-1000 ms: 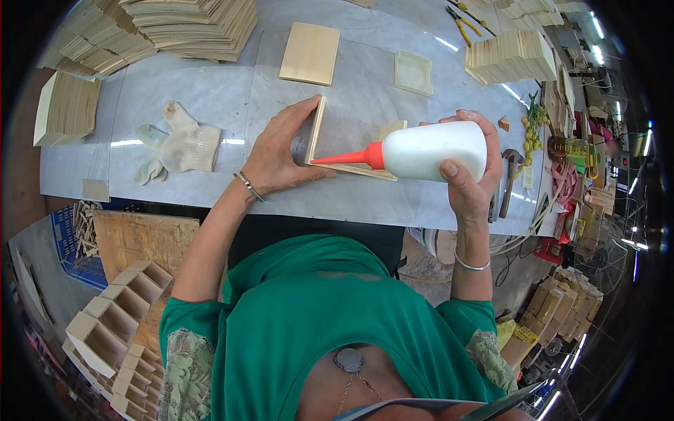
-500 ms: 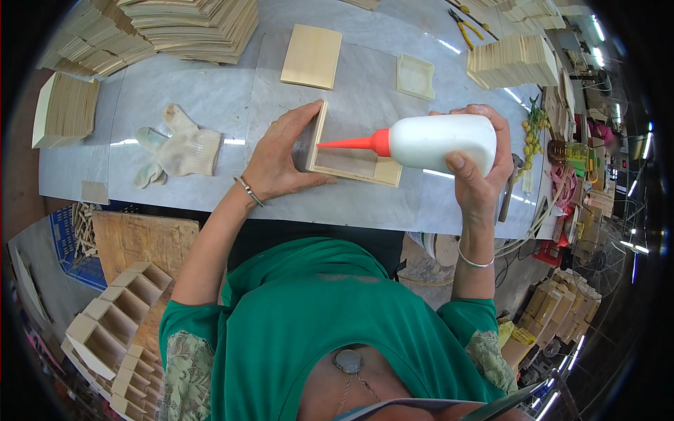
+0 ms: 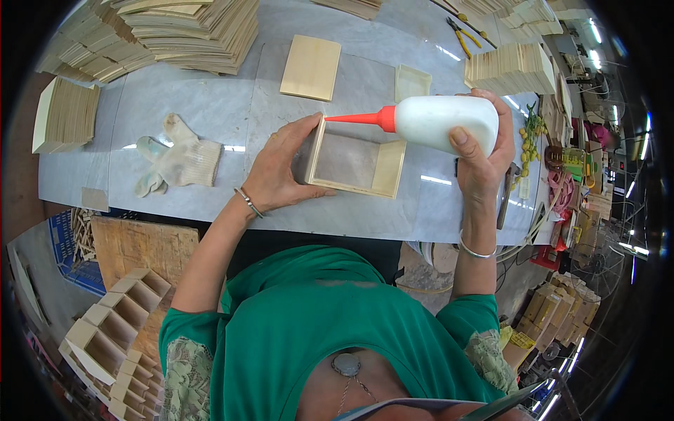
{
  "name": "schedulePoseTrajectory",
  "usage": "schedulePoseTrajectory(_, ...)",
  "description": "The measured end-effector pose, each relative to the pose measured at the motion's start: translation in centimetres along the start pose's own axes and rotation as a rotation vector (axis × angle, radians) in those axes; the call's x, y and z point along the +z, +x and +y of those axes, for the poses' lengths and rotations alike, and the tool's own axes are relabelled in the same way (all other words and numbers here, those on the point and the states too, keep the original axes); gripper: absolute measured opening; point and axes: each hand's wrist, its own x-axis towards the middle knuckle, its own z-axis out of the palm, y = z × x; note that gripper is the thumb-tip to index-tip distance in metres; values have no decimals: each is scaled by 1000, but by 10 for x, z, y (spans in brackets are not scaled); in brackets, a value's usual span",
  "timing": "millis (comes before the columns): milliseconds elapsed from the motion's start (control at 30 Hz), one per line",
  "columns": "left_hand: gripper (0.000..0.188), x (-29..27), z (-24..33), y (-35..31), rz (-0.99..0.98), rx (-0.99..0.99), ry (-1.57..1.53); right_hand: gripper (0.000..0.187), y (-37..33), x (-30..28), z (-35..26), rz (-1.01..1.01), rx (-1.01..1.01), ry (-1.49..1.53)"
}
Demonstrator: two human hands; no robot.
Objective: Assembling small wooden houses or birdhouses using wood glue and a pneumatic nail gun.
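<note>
A three-sided wooden box frame point(image 3: 358, 188) stands on the grey table, its far side open. My left hand point(image 3: 282, 165) grips the frame's left wall, thumb along the near side and fingers at the far end. In my right hand point(image 3: 484, 144) is a white glue bottle point(image 3: 439, 119), tipped on its side with its red nozzle point(image 3: 358, 118) pointing left. The nozzle tip is at the far end of the left wall's upper edge, close to my left fingertips. Beyond the frame lies a flat wooden panel point(image 3: 311, 68).
A pair of work gloves point(image 3: 184, 156) lies left. Stacks of thin boards point(image 3: 193, 31) stand at the back left, another stack point(image 3: 511, 69) at the back right. A small translucent tray point(image 3: 412, 83), yellow-handled pliers point(image 3: 460, 36) and a hammer point(image 3: 507, 196) lie about. Assembled wooden boxes point(image 3: 105, 333) sit lower left.
My right hand has moved the glue bottle away from me, so the nozzle tip has travelled along the left wall to its far end. My left hand keeps its hold on the frame.
</note>
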Motion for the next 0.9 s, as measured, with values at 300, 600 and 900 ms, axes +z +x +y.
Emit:
schedulePoseTrajectory(300, 103, -1, -2, 1, 5, 26, 24, 63, -20, -5, -7, 34, 123, 109)
schedulePoseTrajectory(600, 103, 1, -4, 1, 41, 80, 23, 63, -35, 8, -28, -72, 121, 7)
schedulePoseTrajectory(900, 102, 1, -2, 0, 43, 67, 24, 61, -41, -7, -31, -66, 114, -63)
